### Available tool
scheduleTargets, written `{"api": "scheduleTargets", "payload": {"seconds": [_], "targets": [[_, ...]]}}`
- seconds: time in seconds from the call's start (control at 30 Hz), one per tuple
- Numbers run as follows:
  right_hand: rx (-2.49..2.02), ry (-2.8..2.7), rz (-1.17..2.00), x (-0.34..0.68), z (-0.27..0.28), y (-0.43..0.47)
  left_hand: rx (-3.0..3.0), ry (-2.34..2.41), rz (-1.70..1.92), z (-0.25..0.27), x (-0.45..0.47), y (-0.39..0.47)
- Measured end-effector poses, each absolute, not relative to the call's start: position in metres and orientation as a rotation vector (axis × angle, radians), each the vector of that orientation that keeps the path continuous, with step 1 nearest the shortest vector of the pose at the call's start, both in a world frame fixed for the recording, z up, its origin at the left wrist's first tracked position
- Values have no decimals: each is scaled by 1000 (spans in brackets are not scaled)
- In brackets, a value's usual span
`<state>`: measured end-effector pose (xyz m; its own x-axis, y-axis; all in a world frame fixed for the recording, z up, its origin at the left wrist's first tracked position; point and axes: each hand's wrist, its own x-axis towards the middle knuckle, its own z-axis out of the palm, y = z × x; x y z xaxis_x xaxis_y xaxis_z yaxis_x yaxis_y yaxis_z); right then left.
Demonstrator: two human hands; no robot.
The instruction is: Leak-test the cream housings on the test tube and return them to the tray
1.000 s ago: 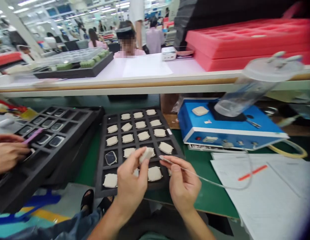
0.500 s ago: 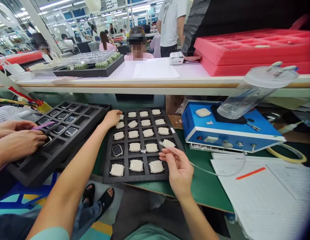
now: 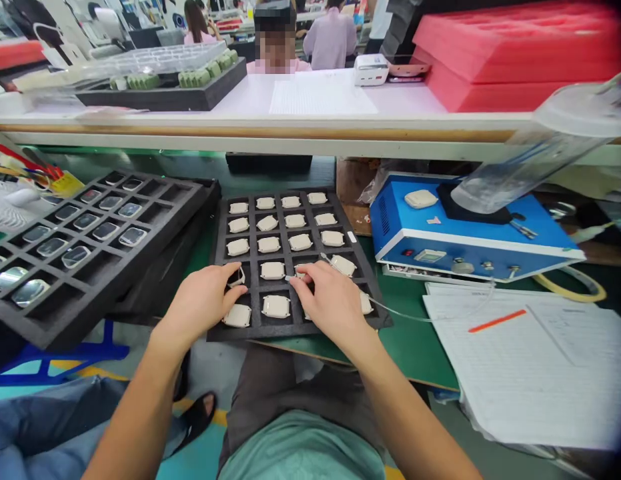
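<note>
A black foam tray [image 3: 290,328] holds rows of cream watch cases [image 3: 276,307] in its square pockets. My left hand [image 3: 203,300] reaches over its left side, thumb and forefinger closed around a watch case with an open frame [image 3: 235,276]. My right hand [image 3: 335,297] is over the tray's right half, fingers curled around a thin clear tube [image 3: 403,313], whose pale tip shows above the knuckles. A small pale tab [image 3: 289,277] lies at my right thumb and fingertip; whether they pinch it I cannot tell. My right hand partly covers several cases.
At left, another foam tray [image 3: 55,313] holds glassy watch faces. A blue control box [image 3: 470,247] stands at right, with a watch case and a clear cylinder on top. Papers [image 3: 515,373] lie in front of it. A shelf [image 3: 290,133] crosses behind; a co-worker's leg [image 3: 65,427] shows lower left.
My left hand has come from the tray's far left corner to the open-framed case. My right hand has moved left with the tube. The co-worker's hands have left view; the camera tilts lower.
</note>
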<state>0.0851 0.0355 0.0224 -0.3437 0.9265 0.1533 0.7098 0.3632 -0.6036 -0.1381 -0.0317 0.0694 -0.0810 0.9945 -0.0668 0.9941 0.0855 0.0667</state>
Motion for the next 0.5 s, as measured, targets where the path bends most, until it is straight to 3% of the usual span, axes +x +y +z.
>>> {"api": "scheduleTargets", "payload": {"seconds": [0.13,0.23,0.4,0.5], "targets": [[-1475,-2204,561,77,25,34,2083,2179,-49,77,-155,-18],[-1371,-2110,653,76,18,34,2143,2102,103,74,-165,-18],[-998,-1629,1057,80,6,23,1820,1997,958,59,-146,-33],[-923,-1425,1117,86,11,14,1441,1696,1320,46,-109,-42]]}}
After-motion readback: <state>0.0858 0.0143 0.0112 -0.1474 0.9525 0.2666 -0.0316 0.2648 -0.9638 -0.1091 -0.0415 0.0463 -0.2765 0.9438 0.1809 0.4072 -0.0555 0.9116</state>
